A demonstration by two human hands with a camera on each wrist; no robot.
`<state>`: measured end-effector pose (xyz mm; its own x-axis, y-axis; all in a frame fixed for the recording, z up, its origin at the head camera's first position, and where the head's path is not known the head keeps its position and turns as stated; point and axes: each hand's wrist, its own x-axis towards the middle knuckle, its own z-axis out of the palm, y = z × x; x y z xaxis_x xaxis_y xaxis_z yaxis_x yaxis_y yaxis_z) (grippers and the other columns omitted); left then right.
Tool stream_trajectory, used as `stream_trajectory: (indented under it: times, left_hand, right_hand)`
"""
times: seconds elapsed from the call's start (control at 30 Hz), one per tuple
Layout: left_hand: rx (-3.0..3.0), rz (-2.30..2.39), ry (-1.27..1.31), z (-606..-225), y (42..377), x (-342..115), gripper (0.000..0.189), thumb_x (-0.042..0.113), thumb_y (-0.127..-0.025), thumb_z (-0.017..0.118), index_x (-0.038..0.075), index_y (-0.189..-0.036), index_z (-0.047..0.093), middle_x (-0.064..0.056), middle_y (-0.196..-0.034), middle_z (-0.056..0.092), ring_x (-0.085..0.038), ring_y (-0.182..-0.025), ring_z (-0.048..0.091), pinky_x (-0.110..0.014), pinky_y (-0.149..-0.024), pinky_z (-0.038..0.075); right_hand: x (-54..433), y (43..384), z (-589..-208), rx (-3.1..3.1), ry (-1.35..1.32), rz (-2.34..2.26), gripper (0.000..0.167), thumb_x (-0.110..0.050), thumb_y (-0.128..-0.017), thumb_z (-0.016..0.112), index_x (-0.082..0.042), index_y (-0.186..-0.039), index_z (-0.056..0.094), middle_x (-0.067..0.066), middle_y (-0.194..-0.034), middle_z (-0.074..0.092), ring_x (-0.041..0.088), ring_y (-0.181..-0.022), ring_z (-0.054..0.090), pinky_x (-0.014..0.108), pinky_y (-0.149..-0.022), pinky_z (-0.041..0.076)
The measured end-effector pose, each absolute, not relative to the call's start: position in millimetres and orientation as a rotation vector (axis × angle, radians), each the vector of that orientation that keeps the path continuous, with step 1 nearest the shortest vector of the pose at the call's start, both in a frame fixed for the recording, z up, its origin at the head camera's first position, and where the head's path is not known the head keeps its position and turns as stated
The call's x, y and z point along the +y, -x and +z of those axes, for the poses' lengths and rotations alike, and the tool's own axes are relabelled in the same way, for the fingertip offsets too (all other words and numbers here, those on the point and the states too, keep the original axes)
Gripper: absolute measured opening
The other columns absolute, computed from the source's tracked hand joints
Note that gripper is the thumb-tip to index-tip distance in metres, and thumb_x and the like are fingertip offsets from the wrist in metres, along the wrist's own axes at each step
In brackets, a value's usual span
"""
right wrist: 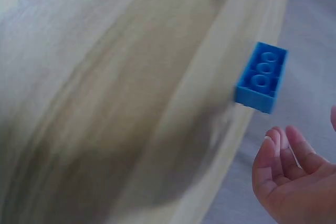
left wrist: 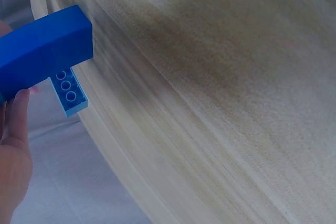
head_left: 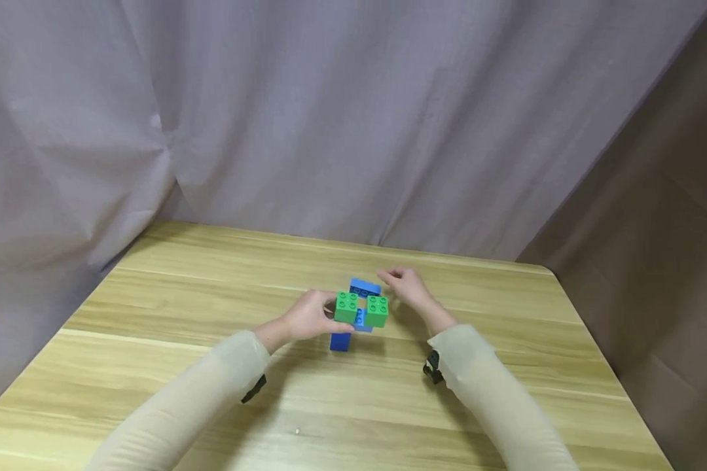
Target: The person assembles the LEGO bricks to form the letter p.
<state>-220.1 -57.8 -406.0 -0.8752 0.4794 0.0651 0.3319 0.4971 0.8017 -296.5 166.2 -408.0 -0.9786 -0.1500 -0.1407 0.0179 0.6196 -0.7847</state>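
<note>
In the head view my left hand (head_left: 311, 315) grips a model built of toy building bricks. Two green bricks (head_left: 378, 311) stand on its top with studs facing up. Below them are blue bricks, one dark blue brick (head_left: 340, 341) jutting toward me and a lighter blue brick (head_left: 365, 288) at the far side. The left wrist view shows dark blue bricks (left wrist: 47, 43) over my left fingers (left wrist: 18, 116). My right hand (head_left: 409, 288) hovers just right of the model, its fingers loosely bent around nothing. A light blue brick (right wrist: 261, 77) with its hollow underside showing is apart from that hand.
The wooden table (head_left: 212, 275) lies beneath both hands. A grey curtain (head_left: 306, 118) hangs along its back edge, and a brown one (head_left: 654, 261) on the right. A tiny pale speck (head_left: 297, 431) is on the tabletop near the front.
</note>
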Motion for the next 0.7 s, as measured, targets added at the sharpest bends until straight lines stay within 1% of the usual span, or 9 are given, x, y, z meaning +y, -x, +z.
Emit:
stream_trajectory:
  times: [0.13, 0.27, 0.53, 0.7]
  left_hand:
    - [2.55, 1.331, -0.7, -407.9, 220.1, -58.1, 0.038, 0.025, -0.076, 0.078, 0.006, -0.106, 0.065, -0.006, -0.095, 0.071, -0.012, -0.083, 0.066, -0.019, -0.073, 0.056]
    - [2.55, 1.336, -0.705, -408.5, 220.4, -57.8, 0.039, 0.025, -0.076, 0.077, 0.006, -0.107, 0.065, -0.006, -0.097, 0.071, -0.012, -0.084, 0.066, -0.02, -0.074, 0.056]
    - [2.561, 1.321, -0.711, -407.9, 220.7, -55.8, 0.038, 0.025, -0.076, 0.078, 0.005, -0.107, 0.065, -0.006, -0.095, 0.071, -0.013, -0.084, 0.066, -0.019, -0.073, 0.056]
    - [2.551, 1.324, -0.72, -406.8, 219.8, -55.0, 0.038, 0.024, -0.076, 0.078, 0.005, -0.107, 0.065, -0.006, -0.094, 0.071, -0.012, -0.083, 0.065, -0.018, -0.073, 0.055]
  right_hand:
    - [164.1, 302.0, -422.9, 2.698, 0.113, -1.178, 0.051, -0.037, -0.092, 0.057, 0.003, -0.123, 0.057, 0.022, -0.122, 0.06, 0.034, -0.11, 0.058, 0.044, -0.096, 0.049]
    - [161.8, 303.6, -430.5, 2.741, 0.134, -1.096, 0.047, -0.035, -0.09, 0.06, 0.003, -0.118, 0.06, 0.021, -0.121, 0.061, 0.033, -0.11, 0.058, 0.044, -0.092, 0.05]
    - [160.9, 304.0, -435.6, 2.78, 0.156, -1.092, 0.039, -0.029, -0.086, 0.066, 0.005, -0.105, 0.067, 0.021, -0.107, 0.067, 0.032, -0.101, 0.061, 0.041, -0.088, 0.051]
    - [163.1, 305.4, -438.0, 2.756, 0.157, -1.113, 0.035, -0.028, -0.086, 0.067, 0.003, -0.103, 0.066, 0.019, -0.105, 0.066, 0.03, -0.098, 0.059, 0.04, -0.086, 0.051]
